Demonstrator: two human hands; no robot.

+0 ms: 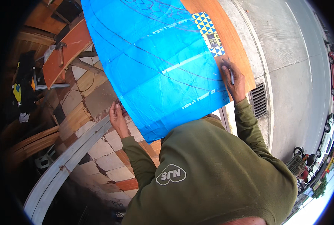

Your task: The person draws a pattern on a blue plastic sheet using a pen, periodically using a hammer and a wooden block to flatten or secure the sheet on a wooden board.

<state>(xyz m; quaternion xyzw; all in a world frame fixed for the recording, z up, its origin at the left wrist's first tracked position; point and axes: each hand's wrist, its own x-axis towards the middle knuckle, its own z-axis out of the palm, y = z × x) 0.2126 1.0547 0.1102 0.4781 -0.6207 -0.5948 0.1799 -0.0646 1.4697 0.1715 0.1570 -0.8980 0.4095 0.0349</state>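
Note:
A blue plastic sheet [137,71] with fold creases lies over an orange-brown wooden board [230,33]. Dark curved lines are drawn across it, and whitish strips show in places. In my right hand [234,80], at the sheet's right edge, is a slim pen [232,76] held between the fingers. Just beyond that hand lies a flat piece with blue and yellow triangles [204,24]. My left hand [118,119] is beside the sheet's left edge, fingers stretched out, with no held thing visible; whether the fingertips touch the edge is unclear.
On the left, a hammer [61,54] rests on a reddish-brown board [56,67]. A long grey metal beam [67,161] crosses the patchwork tiled floor [110,165]. A drain grate [258,99] lies to the right, with a road [290,56] and parked vehicles [327,138] beyond.

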